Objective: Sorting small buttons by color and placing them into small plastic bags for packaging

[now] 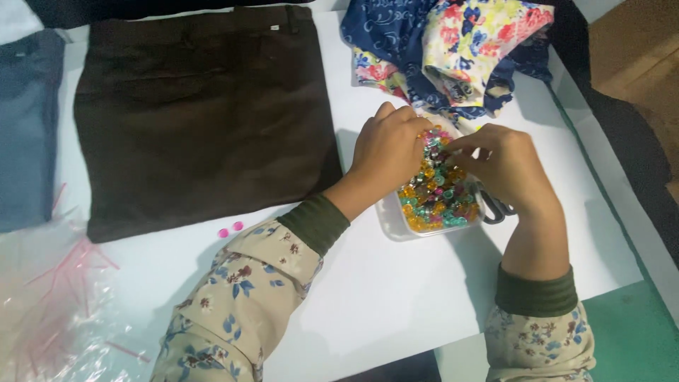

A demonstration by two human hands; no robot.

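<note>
A small clear plastic tub [390, 221] full of yellow, teal and pink push pins [437, 198] sits on the white table. My left hand [387, 147] rests over the tub's far left side, fingers curled down into the pins. Fingers of my right hand [503, 164] are pinched together over the tub's right side, touching the pins; whether a pin is held is hidden. Both hands nearly meet above the tub.
Folded dark brown trousers [201, 113] lie at the left. A blue garment [27, 127] is at the far left. Floral cloth [453, 49] is heaped behind the tub. Two pink pins [230, 229] lie loose. Clear bags with pink strips [56, 297] sit front left. Scissors [497, 209] lie beside the tub.
</note>
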